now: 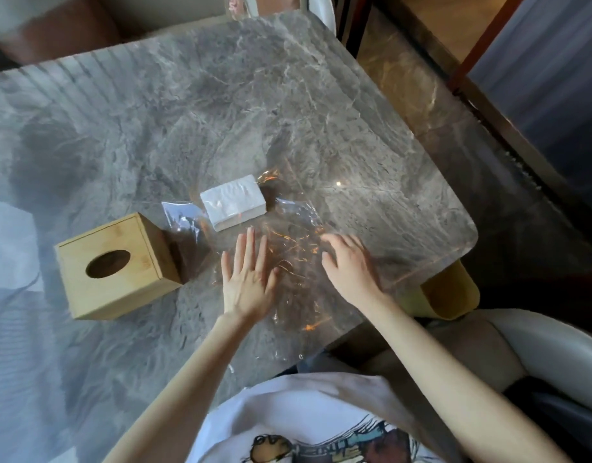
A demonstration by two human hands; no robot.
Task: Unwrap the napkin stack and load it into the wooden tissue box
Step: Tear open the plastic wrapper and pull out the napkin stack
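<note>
Napkin stack [233, 202] is what I am after, and from my seat I work outward to it. Nearest me I see a white printed shirt [308, 419] and two bare forearms reaching onto the grey marble table [154, 111]. My left hand [248, 282] lies flat, palm down, fingers straight and slightly spread, gripping nothing. My right hand [349, 267] rests palm down just beside it, fingers loosely curled and a little blurred, also gripping nothing. Both hands press on a wide sheet of clear plastic wrap [298, 228], which lies crinkled and opened out across the near right part of the table. To the left of my left hand stands the wooden tissue box [117, 265], its oval slot facing up. Beyond the hands, the white stack sits on the far part of the wrap, bare on top, well apart from the box.
</note>
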